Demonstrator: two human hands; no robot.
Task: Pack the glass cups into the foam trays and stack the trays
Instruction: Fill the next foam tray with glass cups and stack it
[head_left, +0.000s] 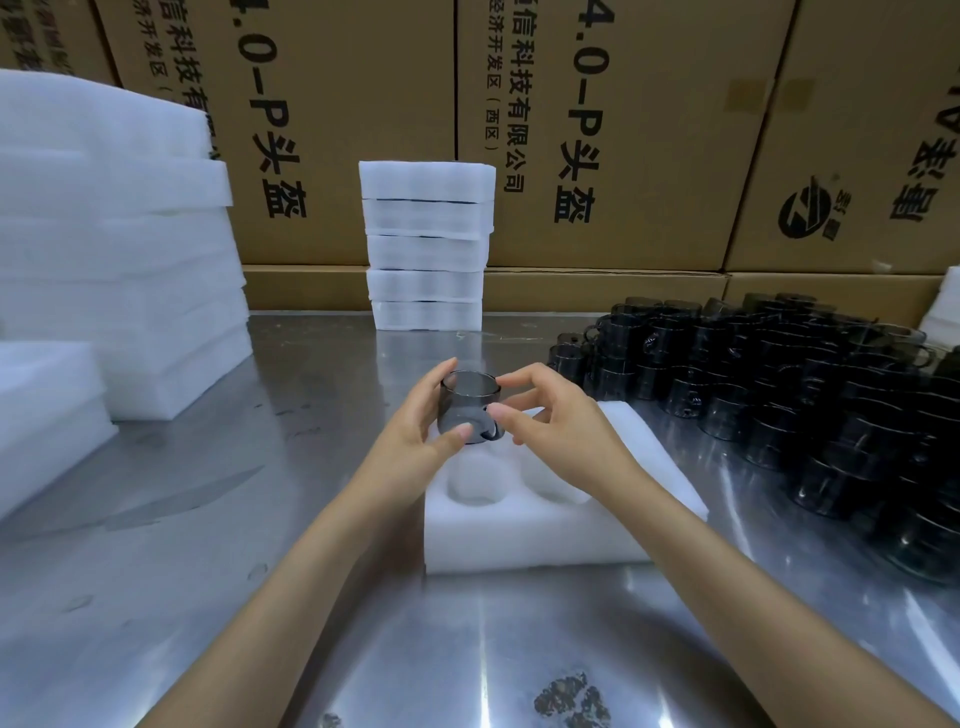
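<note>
A smoky grey glass cup (469, 402) with a small handle is held upright above the far end of a white foam tray (524, 540). My left hand (421, 426) grips its left side, thumb on the lower front and fingers round the back. My right hand (558, 421) pinches the rim and handle from the right. Two round pockets at the tray's near end hold nothing. A stack of several filled foam trays (427, 244) stands at the back centre. A large pile of dark glass cups (800, 395) covers the right of the table.
The steel table (260, 519) carries tall stacks of white foam (109, 249) at the left and a lower foam block (47, 415) at the left edge. Cardboard boxes (613, 130) form a wall behind. More foam (943, 306) shows at the far right.
</note>
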